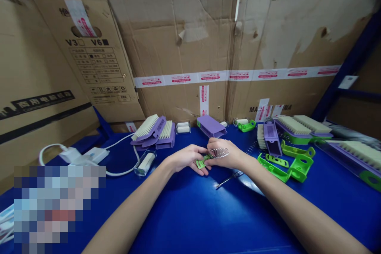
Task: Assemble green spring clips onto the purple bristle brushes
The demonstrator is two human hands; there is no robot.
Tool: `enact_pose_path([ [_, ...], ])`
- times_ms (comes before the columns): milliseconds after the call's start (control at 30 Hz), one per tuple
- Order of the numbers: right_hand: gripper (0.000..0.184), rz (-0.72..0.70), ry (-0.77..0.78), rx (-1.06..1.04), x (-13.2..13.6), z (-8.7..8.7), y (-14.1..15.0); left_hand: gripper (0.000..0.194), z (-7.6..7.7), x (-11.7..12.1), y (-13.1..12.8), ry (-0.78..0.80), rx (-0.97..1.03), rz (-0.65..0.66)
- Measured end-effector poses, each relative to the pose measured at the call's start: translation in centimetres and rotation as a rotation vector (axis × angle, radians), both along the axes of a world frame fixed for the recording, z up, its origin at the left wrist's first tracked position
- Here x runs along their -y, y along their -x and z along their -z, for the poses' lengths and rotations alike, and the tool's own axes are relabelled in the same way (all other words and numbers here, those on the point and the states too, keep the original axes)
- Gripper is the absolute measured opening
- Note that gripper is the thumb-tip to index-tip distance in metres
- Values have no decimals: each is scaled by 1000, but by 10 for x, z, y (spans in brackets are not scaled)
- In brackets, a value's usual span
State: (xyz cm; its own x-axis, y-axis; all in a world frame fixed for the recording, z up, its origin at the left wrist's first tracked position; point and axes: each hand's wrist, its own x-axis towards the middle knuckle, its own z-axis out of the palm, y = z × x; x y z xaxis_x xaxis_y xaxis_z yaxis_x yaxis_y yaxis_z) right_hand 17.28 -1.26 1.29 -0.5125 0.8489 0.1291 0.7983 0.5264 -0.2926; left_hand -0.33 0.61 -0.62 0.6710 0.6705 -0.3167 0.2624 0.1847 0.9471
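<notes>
My left hand (187, 157) is closed on a small light-green slotted plastic piece (200, 164), just above the blue table. Beside it, my right hand (230, 155) has its fingers pinched together at the same piece. A metal coil spring (220, 152) juts out from the right fingers and lies across the back of that hand. The spring's inner end is hidden among the fingers. Under the right wrist, a screwdriver (228, 179) rests on the table with its tip pointing left and its handle partly covered.
Purple bristle brushes (145, 129) lie at the back left. A purple housing (212, 126) stands behind my hands. Green plastic brackets (301, 166) and more brushes (293, 125) occupy the right. A clear case with a white roller (145, 164) and a white cable (119, 174) lie left; cardboard (184, 47) walls the back.
</notes>
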Motion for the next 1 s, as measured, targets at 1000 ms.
enact_pose_path([
  [1000, 31, -127, 173, -455, -20, 28, -8, 34, -2, 2, -3, 0, 68, -13],
])
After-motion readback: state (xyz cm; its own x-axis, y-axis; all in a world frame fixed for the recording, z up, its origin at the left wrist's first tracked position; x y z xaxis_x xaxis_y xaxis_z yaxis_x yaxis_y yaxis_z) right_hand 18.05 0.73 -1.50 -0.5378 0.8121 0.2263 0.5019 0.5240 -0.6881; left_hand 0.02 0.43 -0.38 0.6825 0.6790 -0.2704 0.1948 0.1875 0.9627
